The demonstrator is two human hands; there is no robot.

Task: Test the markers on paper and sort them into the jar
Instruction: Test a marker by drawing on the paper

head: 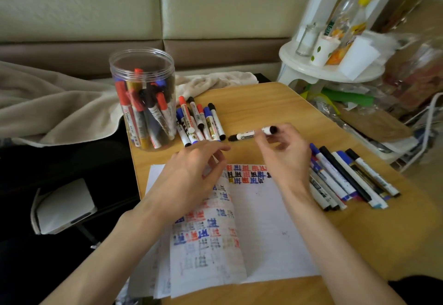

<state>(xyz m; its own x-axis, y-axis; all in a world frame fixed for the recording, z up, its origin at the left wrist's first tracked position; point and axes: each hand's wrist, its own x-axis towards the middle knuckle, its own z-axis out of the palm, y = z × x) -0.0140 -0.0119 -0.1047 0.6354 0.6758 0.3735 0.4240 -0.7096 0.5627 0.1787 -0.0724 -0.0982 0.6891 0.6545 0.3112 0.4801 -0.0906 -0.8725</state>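
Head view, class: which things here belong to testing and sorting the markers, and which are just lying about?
Job in hand: black marker pinched by the right hand; left hand; scribbled paper; jar of markers; marker pile beside the jar; marker pile on the right.

Lying about: blanket; white stand with bottles and cup; white device.

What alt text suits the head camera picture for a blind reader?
A person's right hand holds a black marker over a wooden table, the left hand open beside it. Below lies paper covered in red, blue and black marks; a clear jar of markers stands left, loose markers in two piles.
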